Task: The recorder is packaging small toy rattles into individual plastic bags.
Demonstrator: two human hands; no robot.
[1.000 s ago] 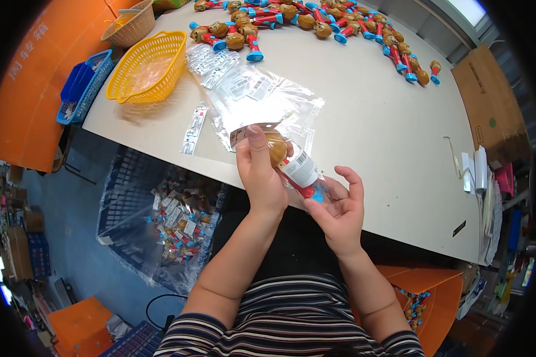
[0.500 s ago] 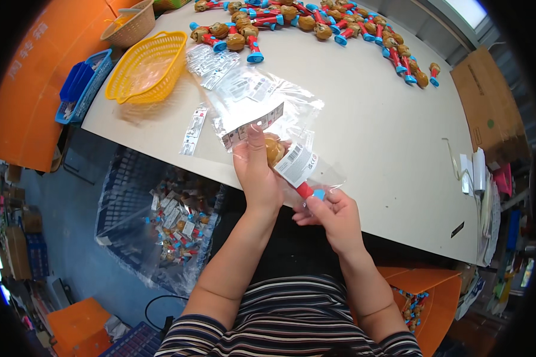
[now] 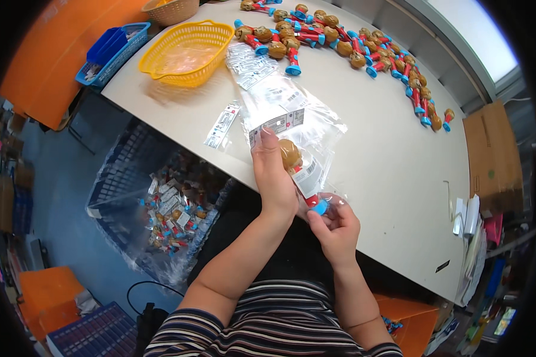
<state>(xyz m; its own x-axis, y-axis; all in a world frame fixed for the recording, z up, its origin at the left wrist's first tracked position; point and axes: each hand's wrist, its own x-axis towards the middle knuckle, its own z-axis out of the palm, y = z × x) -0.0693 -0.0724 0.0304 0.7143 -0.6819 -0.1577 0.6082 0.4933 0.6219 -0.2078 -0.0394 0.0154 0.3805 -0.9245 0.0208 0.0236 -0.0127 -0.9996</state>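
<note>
Between my hands is a toy figure (image 3: 290,154) with a round brown head, a red body and a blue foot, lying at a slant in a clear plastic bag with a white printed label (image 3: 310,178). My left hand (image 3: 275,183) is closed on the bag beside the head, thumb pointing up. At the lower end, my right hand (image 3: 338,235) pinches the bag by the blue foot (image 3: 320,207); some of its fingers are seen through the film. Just beyond, flat clear bags (image 3: 274,98) lie on the table, along with a printed strip (image 3: 223,125).
Many similar figures (image 3: 312,37) are spread along the table's (image 3: 393,178) far side. A yellow basket (image 3: 155,64) and a blue basket (image 3: 116,62) stand at the left. Below the edge, a blue crate (image 3: 110,199) holds bagged figures. A cardboard box (image 3: 488,157) is at the right.
The view has turned, so the table's things sit farther right and lower. My right thumb has slid off the blue foot to just below it. Both hands keep hold of the bagged figure.
</note>
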